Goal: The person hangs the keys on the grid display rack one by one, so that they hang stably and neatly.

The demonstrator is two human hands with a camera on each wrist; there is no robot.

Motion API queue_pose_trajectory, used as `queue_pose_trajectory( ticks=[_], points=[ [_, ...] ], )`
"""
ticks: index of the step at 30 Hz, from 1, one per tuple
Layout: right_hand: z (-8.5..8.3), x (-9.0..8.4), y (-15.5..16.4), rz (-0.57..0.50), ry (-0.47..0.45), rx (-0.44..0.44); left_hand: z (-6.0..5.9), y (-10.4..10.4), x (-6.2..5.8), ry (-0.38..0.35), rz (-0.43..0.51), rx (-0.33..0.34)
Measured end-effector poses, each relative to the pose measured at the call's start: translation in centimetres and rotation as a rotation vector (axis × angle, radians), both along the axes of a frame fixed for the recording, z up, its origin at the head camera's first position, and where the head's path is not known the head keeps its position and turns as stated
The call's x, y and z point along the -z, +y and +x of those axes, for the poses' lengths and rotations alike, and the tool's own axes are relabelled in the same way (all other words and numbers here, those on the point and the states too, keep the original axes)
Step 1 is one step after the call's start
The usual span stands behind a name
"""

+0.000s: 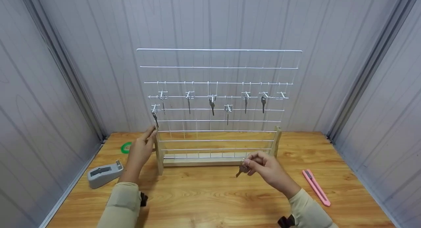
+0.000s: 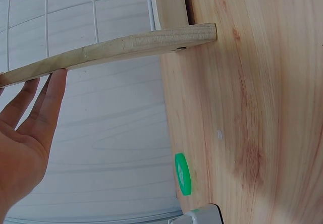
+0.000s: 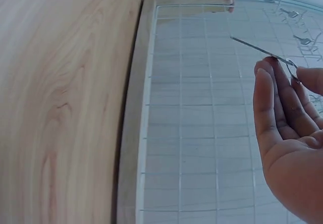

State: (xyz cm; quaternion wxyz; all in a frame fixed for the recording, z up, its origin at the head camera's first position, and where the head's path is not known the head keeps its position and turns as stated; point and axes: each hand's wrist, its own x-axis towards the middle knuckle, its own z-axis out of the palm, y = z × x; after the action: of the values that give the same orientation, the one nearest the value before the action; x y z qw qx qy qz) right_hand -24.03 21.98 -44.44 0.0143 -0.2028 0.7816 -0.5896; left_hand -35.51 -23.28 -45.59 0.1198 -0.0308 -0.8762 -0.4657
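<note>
In the head view a white wire grid rack (image 1: 210, 131) stands in a wooden frame. Several keys hang from its hooks, one of them a key (image 1: 212, 104) near the middle. My left hand (image 1: 142, 146) touches the frame's left wooden post (image 1: 159, 155); in the left wrist view its fingers (image 2: 53, 100) lie fairly straight against the post's outer side. Before the lower right of the rack, my right hand (image 1: 263, 167) pinches a key (image 1: 242, 169) by its ring. The right wrist view shows the ring (image 3: 290, 71) between thumb and fingers, the key's blade pointing away.
A grey tape dispenser (image 1: 105, 173) sits at the left of the wooden table (image 1: 197, 198), with a green tape roll (image 1: 125, 148) behind it. To the right lies a pink utility knife (image 1: 316, 188). Panelled walls (image 1: 210, 21) enclose the back and both sides.
</note>
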Motion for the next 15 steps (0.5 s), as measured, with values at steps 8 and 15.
queue_pose_trajectory(
  ticks=[8, 15],
  points=[
    [0.2, -2.3, 0.3, -0.045, 0.032, 0.105, -0.1, 0.0, 0.0, -0.015, 0.015, 0.007],
    [0.4, -4.8, 0.8, -0.118, 0.01, 0.206, -0.2, 0.0, 0.1, 0.023, -0.009, 0.004]
  ],
)
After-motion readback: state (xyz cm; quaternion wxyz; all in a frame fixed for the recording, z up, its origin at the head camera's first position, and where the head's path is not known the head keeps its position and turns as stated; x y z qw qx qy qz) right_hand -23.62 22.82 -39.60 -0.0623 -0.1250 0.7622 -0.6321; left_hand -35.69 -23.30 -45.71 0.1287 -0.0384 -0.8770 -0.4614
